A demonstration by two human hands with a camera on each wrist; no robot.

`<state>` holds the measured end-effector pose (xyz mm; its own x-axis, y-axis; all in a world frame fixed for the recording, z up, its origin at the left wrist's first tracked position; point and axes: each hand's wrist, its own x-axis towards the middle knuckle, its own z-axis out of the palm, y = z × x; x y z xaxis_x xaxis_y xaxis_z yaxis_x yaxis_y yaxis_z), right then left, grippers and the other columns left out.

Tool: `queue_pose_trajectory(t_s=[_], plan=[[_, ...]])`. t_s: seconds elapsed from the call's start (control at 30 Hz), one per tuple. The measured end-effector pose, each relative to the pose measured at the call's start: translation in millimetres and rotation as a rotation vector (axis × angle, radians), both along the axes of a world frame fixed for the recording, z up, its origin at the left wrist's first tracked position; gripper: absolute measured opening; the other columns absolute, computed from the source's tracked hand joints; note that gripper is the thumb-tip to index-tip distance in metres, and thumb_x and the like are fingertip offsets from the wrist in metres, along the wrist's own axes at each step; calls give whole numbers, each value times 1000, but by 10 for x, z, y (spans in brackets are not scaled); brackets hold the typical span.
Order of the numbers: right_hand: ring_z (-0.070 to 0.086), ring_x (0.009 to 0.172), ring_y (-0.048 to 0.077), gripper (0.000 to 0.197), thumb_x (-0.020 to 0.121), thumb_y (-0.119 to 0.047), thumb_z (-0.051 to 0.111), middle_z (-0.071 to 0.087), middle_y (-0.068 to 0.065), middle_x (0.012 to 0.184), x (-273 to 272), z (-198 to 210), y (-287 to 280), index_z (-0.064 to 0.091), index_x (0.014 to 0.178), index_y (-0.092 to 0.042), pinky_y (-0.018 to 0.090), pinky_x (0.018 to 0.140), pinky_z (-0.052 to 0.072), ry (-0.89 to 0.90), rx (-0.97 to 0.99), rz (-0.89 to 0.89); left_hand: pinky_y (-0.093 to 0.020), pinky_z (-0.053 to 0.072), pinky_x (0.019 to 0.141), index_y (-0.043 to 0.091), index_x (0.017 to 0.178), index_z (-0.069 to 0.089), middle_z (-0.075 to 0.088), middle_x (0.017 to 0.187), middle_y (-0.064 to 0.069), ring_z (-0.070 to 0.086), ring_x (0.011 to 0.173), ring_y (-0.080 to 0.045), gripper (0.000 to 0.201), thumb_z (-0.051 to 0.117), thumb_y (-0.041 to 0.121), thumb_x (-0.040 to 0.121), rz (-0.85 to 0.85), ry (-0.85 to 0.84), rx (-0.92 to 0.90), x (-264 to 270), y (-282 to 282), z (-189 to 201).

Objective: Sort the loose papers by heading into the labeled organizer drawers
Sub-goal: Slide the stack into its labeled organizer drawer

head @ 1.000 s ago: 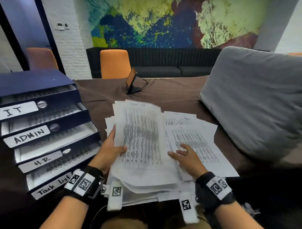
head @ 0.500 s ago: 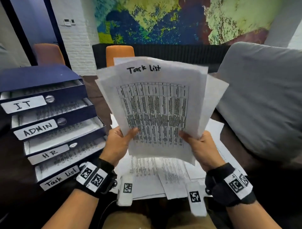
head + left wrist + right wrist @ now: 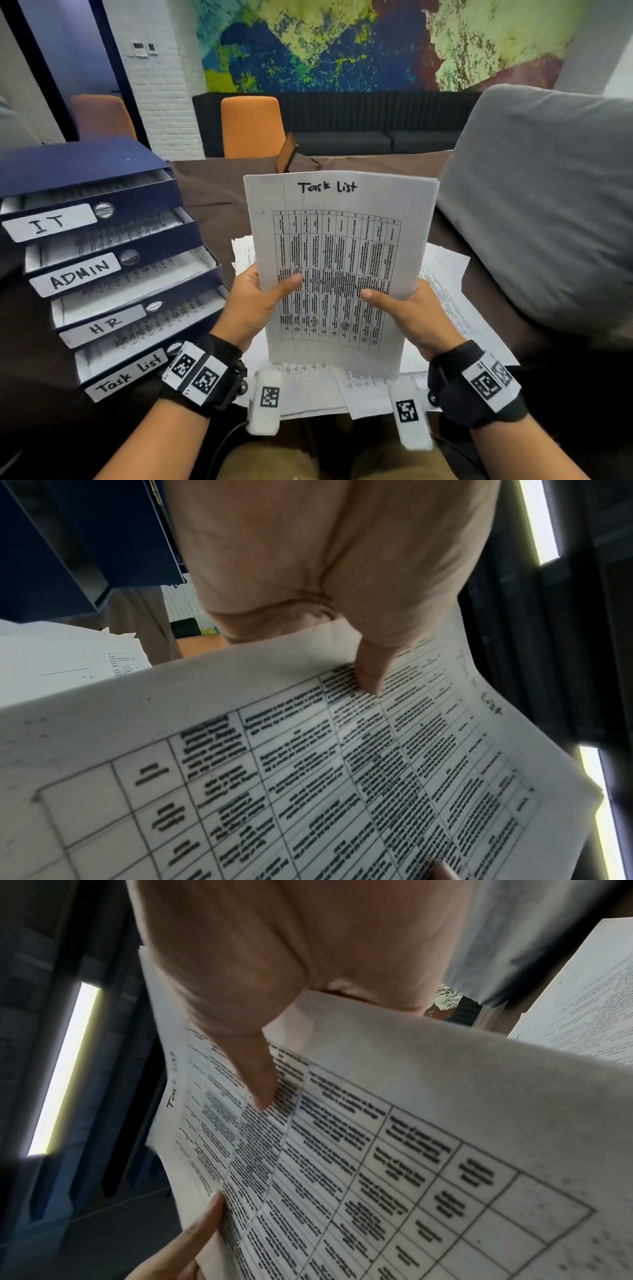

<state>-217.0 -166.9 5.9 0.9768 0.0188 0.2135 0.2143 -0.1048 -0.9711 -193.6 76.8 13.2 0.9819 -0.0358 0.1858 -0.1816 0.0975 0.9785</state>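
Nearest the camera: two forearms with black wrist bands carrying square-code tags. Left hand (image 3: 251,306) and right hand (image 3: 409,317) hold a stack of Task List sheets (image 3: 339,260) upright between them, above the table. Each thumb lies across the printed grid on the front; the remaining fingers go behind the paper and are out of sight in the head view. Both wrist views confirm a thumb pressed flat on the top sheet. How many sheets are in the stack is hard to tell, though several edges show at its top right corner.

Under the held stack: loose papers (image 3: 445,274) spread flat on the brown table (image 3: 205,192), some overlapping, reaching out to the right.

Left of the hands: blue organizer (image 3: 78,164) with four drawers stepped open, each holding printed sheets. Labels from top down: IT drawer (image 3: 48,222), ADMIN drawer (image 3: 77,274), HR drawer (image 3: 102,325), Task List drawer (image 3: 126,373). The left wrist is just beside the lowest drawer's front.

Right: large grey cushion (image 3: 548,192).

Beyond the stack: a small stand-up device (image 3: 286,156) on the table, then an orange chair (image 3: 251,125), a dark sofa (image 3: 376,137), a painted wall mural (image 3: 342,44).
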Motion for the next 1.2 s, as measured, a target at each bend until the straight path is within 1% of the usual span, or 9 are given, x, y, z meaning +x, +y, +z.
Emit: queue_pose_trajectory(t_s=[0.17,0.3,0.4,0.47,0.57,0.73,0.93,1.07,1.2], plan=[[72,97,13,21,85,-18,76,77,-5,103,6,-43,1,74,105,-23,39,92,56,69,-34,34,-51,53,99,16,108,71,78,104,-2,73,101,-22,22,66,25,89,45,50,-41,23,45,23],[73,95,23,23,85,-22,76,77,2,100,44,-214,-21,75,104,-9,45,92,56,201,-49,47,-52,46,107,18,111,73,74,116,-6,67,115,-27,45,77,47,75,162,38,-229,118,185,23],[74,87,29,36,77,-16,79,76,15,97,101,-305,44,69,104,3,38,84,59,306,197,12,-55,40,111,22,121,67,69,128,-2,58,127,-27,90,91,65,46,275,101,-391,246,315,-36],[71,83,26,32,72,-18,77,71,16,100,121,-300,183,64,97,-3,35,79,59,362,427,62,-60,36,112,25,134,56,59,141,-3,49,136,-31,112,93,67,38,273,175,-497,325,397,-109],[71,90,24,29,80,-18,74,72,13,110,175,-199,480,62,104,-6,36,76,59,357,562,85,-64,34,111,30,133,56,56,144,-4,46,138,-35,104,92,68,43,249,213,-540,339,448,-122],[68,110,28,30,98,-7,55,71,10,121,388,219,783,58,128,-11,39,83,59,253,499,122,-63,44,104,20,126,67,66,130,-16,61,122,-40,52,70,51,85,185,137,-562,144,568,277],[69,108,30,35,91,0,59,71,12,119,542,310,465,61,126,-4,43,91,54,331,280,102,-70,22,115,15,148,47,49,149,-20,43,138,-45,78,37,70,93,88,-17,-871,-90,824,381],[70,100,33,38,84,2,61,70,19,118,537,107,152,62,121,6,43,87,54,505,190,-8,-62,19,119,11,146,50,52,147,-19,45,138,-41,104,31,89,80,56,108,-902,-366,614,-43],[61,99,42,83,49,-7,75,63,28,112,501,-126,-162,52,126,16,61,100,46,613,90,-100,-56,26,118,10,133,64,64,134,-18,52,132,-42,110,28,95,74,137,307,-950,-576,443,-423]])
